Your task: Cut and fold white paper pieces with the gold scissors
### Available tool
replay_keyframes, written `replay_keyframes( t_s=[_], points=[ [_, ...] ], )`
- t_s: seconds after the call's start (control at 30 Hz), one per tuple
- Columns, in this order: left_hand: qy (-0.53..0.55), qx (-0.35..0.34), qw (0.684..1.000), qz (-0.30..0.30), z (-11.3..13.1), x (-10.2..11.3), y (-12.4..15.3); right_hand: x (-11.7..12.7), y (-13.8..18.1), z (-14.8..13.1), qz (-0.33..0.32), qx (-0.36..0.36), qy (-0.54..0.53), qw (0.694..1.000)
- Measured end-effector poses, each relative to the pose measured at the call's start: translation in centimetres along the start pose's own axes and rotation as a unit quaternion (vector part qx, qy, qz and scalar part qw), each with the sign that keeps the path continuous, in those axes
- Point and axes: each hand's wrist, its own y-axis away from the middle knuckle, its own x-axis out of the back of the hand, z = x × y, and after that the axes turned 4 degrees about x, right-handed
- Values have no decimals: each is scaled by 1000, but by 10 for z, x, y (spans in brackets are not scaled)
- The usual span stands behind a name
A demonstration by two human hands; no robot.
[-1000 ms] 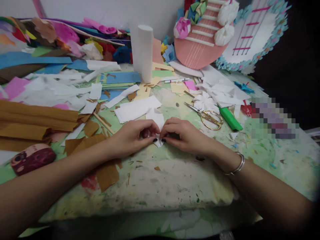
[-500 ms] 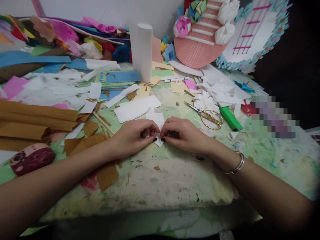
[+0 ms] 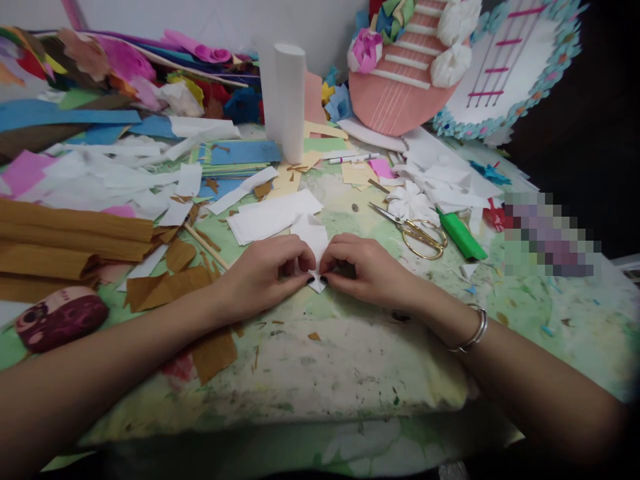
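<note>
A small piece of white paper [image 3: 311,231] with a pointed lower end lies between my hands at the middle of the table. My left hand [image 3: 275,268] pinches its left edge near the tip, thumb against fingers. On the other side my right hand [image 3: 363,270] pinches the right edge close by, so the two thumbs nearly meet. The fingers cover part of the paper's sides. Just behind it rests a stack of white paper strips [image 3: 270,217]. Gold-handled scissors [image 3: 420,237] lie open-bladed to the right, beside a white paper flower [image 3: 407,201].
Brown crepe paper [image 3: 65,240] and a maroon mouse-shaped object [image 3: 63,319] are at left, near a thin wooden stick [image 3: 206,245]. A white roll [image 3: 290,103] stands upright at the back. A green roll [image 3: 461,235] lies at right. Decorated round boards [image 3: 400,87] lean behind.
Both hands keep their pinch on the white paper, with only a tiny shift of the fingers near its tip. The other things stay in place.
</note>
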Motion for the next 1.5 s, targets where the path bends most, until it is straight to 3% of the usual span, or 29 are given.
replay_keyframes(
  t_s=[0.33, 0.63, 0.9, 1.5],
  points=[
    [-189, -151, 970, 3, 1, -1, 14, 0, 0, -1, -18, 1, 17, 1000],
    [-351, -187, 916, -46, 17, 6, 33, 1, 0, -1, -34, 2, 20, 999],
    [-375, -217, 900, -37, 24, 4, 36, 1, -1, -1, -34, 0, 18, 999],
    [-315, -201, 925, -62, 21, 3, 35, 0, -2, -1, -31, -6, 15, 999]
  ],
)
